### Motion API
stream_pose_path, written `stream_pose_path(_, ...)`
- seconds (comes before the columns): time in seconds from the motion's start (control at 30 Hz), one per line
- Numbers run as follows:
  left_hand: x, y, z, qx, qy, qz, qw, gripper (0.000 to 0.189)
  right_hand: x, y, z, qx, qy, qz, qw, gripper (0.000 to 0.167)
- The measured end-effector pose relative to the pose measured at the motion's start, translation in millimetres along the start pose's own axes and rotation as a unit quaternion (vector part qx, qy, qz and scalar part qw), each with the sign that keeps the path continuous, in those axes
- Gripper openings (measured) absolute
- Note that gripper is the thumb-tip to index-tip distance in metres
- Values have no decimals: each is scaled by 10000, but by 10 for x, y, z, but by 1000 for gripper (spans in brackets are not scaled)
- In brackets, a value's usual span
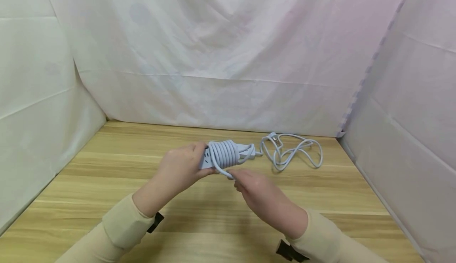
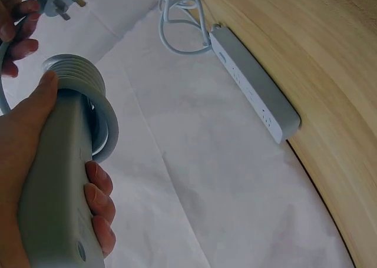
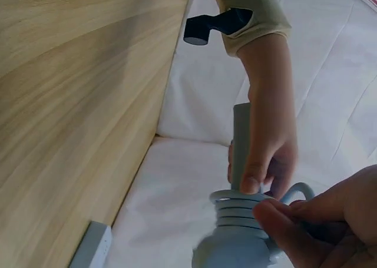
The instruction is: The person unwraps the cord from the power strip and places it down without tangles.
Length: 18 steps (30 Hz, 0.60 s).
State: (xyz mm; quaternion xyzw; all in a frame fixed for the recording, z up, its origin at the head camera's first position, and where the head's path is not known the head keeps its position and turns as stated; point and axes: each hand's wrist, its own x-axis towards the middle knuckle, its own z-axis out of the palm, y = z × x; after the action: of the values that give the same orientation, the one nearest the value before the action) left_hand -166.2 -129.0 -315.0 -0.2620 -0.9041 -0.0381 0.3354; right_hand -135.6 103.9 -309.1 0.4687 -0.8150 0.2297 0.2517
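My left hand (image 1: pixel 181 163) grips a white power strip (image 2: pixel 54 179), thumb along one side and fingers curled round the other. Its cord (image 1: pixel 225 154) is wound in several close loops around the body, leaving some sockets showing at the left-hand end. Just below the loops, my right hand (image 1: pixel 261 193) pinches the cord's free length between thumb and fingers. A plug with metal pins (image 2: pixel 58 2) shows beside the right fingers in the left wrist view. The strip is held above the table, tilted in the wrist views.
A second white power strip (image 2: pixel 253 82) lies on the wooden table (image 1: pixel 107 164) behind the held one, which partly hides it in the head view. Its loose cord (image 1: pixel 299 149) spreads to the right, with a plug (image 1: pixel 273 135) at the back. White cloth (image 1: pixel 213 57) encloses the table's back and sides.
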Motion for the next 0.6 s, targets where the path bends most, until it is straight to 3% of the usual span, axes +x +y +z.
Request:
stream_pose_path(0.2,-2,-12,21,34,-117,-183,9998,67,57,-22,-139,-844,474,-347,9947,23)
stream_pose_path(0.6,-20,-4,12,88,-711,-69,9974,65,139,87,-346,-1252,385,-455,9903,20)
